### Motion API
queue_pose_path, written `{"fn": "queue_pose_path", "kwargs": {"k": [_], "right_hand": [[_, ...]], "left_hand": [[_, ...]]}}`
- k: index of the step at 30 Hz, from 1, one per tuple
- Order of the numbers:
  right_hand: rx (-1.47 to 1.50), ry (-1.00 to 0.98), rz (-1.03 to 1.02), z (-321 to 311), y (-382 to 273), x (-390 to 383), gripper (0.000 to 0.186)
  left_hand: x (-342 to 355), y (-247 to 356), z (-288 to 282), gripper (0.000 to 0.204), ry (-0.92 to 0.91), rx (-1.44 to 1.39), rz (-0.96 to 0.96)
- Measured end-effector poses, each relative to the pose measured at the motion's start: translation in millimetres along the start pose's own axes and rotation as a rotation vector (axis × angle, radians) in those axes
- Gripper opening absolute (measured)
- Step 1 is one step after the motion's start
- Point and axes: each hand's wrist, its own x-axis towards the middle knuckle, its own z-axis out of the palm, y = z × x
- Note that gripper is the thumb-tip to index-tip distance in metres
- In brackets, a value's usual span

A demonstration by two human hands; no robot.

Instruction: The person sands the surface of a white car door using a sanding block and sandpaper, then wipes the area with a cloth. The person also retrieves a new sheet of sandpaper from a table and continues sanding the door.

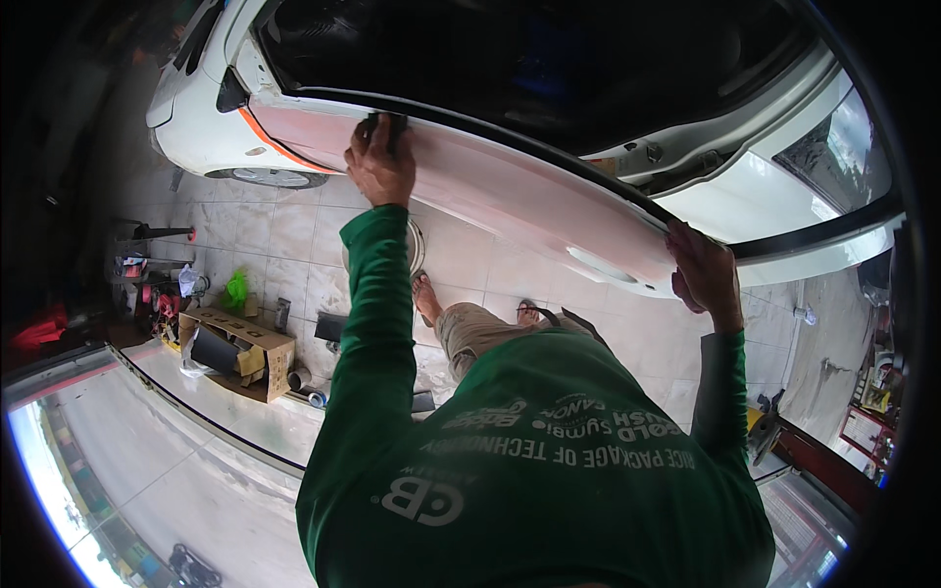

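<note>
A white car door (pixel 510 201), opened outward, spans the upper middle, its outer panel coated in dull pinkish filler or primer. Against the panel's top edge, toward the left, my left hand (pixel 380 169) is closed round a small dark block (pixel 388 131). The block is mostly covered by my fingers, and its working face is hidden. My right hand (pixel 706 274) grips the rear end of the door near the window sill, fingers wrapped over the edge. Orange masking tape (pixel 279 145) runs along the seam between the door and the white front fender (pixel 201 118).
Behind the door lies the dark car interior (pixel 549 49). On the tiled floor (pixel 294 230), left of me, an open cardboard box (pixel 235 353) holds scraps and a dark roll. A round pale-rimmed object (pixel 417 245) rests beside my foot. Tools and a shelf (pixel 867 421) stand far right.
</note>
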Motion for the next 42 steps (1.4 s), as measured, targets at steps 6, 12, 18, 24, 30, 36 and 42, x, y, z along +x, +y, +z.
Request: {"fn": "queue_pose_path", "kwargs": {"k": [6, 12, 18, 24, 30, 36, 42], "right_hand": [[-0.095, 0.035, -0.167, -8.7, 32.5, -6.1, 0.031], [0.374, -0.012, 0.095, -52.6, 40.8, -61.8, 0.029], [0.379, 0.334, 0.213, -134.3, 124.9, -94.0, 0.052], [0.574, 0.164, 0.307, -146.8, 137.7, -34.1, 0.06], [0.482, 0.009, 0.267, -146.6, 159.2, -32.7, 0.056], [0.29, -0.056, -0.207, -139.2, 154.5, -81.0, 0.04], [0.327, -0.308, -0.365, -133.3, 152.5, -128.9, 0.038]], "left_hand": [[-140.8, 233.6, -1.5, 0.054, -0.104, -0.219, 0.166], [-39.5, 90.9, -16.0, 0.048, -0.132, -0.075, 0.079], [1.1, 18.0, -4.3, 0.049, -0.211, -0.016, 0.014], [-10.6, 22.9, 28.1, 0.049, -0.081, -0.072, -0.012], [-44.0, 81.2, 30.3, 0.046, 0.017, 0.083, -0.046], [-193.7, 289.8, -7.8, 0.044, 0.062, -0.146, 0.118], [-294.1, 382.7, -77.5, 0.052, -0.165, -0.046, 0.161]]}}
